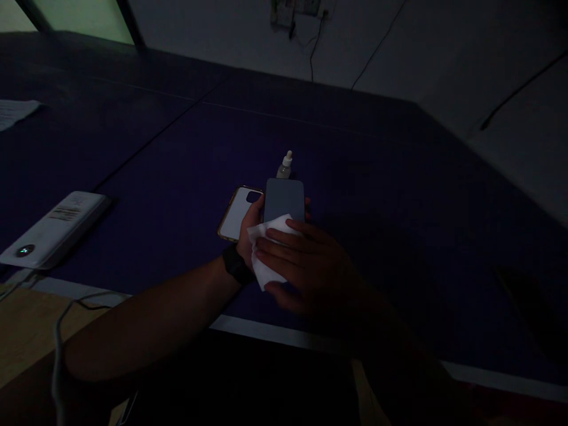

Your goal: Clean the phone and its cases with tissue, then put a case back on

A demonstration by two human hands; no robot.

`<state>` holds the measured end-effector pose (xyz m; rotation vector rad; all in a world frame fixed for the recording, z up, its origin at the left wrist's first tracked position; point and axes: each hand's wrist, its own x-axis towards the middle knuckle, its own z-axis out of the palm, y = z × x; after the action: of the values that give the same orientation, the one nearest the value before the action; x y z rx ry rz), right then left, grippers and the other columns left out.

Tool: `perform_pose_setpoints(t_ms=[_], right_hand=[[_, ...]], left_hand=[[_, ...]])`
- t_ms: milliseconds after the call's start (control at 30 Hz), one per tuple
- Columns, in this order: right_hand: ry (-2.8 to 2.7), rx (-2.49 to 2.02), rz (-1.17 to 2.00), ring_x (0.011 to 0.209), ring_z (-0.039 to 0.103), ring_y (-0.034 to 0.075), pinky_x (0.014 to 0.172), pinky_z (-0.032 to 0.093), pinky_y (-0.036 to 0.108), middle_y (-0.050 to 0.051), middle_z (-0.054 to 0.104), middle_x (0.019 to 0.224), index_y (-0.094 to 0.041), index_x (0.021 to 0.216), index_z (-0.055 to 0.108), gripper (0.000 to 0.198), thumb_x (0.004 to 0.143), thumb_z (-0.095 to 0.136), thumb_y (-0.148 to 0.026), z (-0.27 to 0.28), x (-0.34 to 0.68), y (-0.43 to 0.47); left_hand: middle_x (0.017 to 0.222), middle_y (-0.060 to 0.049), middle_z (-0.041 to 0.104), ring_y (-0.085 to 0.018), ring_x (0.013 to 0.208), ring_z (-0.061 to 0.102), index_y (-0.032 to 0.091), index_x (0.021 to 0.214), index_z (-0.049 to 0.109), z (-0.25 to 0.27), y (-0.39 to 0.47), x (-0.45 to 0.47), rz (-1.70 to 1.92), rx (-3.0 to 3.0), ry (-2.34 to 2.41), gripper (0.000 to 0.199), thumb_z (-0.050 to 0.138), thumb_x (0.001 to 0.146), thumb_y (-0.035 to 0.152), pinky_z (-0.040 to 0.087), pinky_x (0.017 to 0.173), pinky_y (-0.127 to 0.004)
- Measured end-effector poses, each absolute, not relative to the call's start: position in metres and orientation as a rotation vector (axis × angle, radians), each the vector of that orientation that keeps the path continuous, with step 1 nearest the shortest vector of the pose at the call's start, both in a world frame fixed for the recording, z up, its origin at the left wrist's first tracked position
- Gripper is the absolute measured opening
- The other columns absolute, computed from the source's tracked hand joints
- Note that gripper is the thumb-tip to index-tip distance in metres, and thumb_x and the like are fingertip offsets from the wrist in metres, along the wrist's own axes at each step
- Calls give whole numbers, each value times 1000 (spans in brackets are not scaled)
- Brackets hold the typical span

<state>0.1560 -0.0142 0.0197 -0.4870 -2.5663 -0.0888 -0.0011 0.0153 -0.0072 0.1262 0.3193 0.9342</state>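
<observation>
My left hand [249, 229] is wrapped round a smartphone [284, 199], its thumb along the left edge and fingertips showing at the right edge. The phone's flat face points up. Over the phone's lower part my right hand [306, 260] presses a white cloth or tissue [266, 269], fingers lying across it. Just left of the phone, a phone case [234, 220] with a pale inside and a camera cutout lies on the table. Behind the phone stands a small dropper bottle [284, 165] with a white cap; its lower part is hidden.
The dark blue table [168, 171] has a white front edge. A white power bank [57, 228] with a lit round display lies at the left. Paper [18, 112] sits at the far left. A cable [57, 355] hangs by my left arm. The room is dim.
</observation>
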Motion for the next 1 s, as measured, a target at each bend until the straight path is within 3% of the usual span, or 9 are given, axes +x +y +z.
perform_pose_setpoints(t_ms=[200, 367, 533, 733, 867, 1000], right_hand=[[-2481, -531, -70, 115, 71, 20, 122, 38, 45, 1, 79, 116, -22, 113, 74, 23, 96, 59, -24, 18, 157, -12], [-2532, -499, -8, 129, 62, 24, 119, 42, 45, 9, 71, 133, -15, 126, 69, 36, 94, 60, -27, 16, 156, -11], [-2476, -453, 78, 120, 69, 22, 115, 46, 43, 6, 78, 117, -19, 115, 73, 26, 95, 57, -28, 20, 162, -9], [-2471, -561, 5, 115, 72, 23, 112, 49, 44, 7, 78, 118, -19, 110, 74, 21, 96, 60, -22, 30, 178, -6], [-2551, -509, 88, 123, 67, 23, 113, 48, 44, 8, 74, 127, -18, 117, 74, 27, 95, 58, -23, 28, 173, -7], [-2492, -517, 17, 123, 68, 24, 116, 47, 48, 7, 74, 126, -20, 121, 73, 31, 94, 58, -18, 25, 170, -5]], left_hand=[[90, -12, 76, -19, 75, 72, 6, 137, 58, -7, 15, -2, 1032, 122, 322, 74, 27, 101, 63, 54, 75, -26], [87, -12, 75, -20, 75, 71, 7, 137, 58, -9, 16, -3, 953, 127, 304, 76, 29, 99, 65, 53, 75, -27], [88, -11, 75, -20, 78, 71, 6, 142, 54, -10, 14, 0, 968, 131, 281, 76, 32, 98, 64, 52, 75, -27], [96, -11, 76, -20, 81, 71, 7, 139, 57, -5, 13, 3, 1075, 137, 327, 69, 26, 103, 56, 52, 81, -28], [87, -12, 76, -20, 74, 71, 5, 133, 61, -5, 13, 2, 1015, 152, 333, 72, 27, 102, 60, 53, 76, -28], [94, -13, 77, -22, 81, 72, 6, 140, 56, -7, 15, 0, 1042, 153, 318, 71, 30, 101, 59, 53, 81, -30]])
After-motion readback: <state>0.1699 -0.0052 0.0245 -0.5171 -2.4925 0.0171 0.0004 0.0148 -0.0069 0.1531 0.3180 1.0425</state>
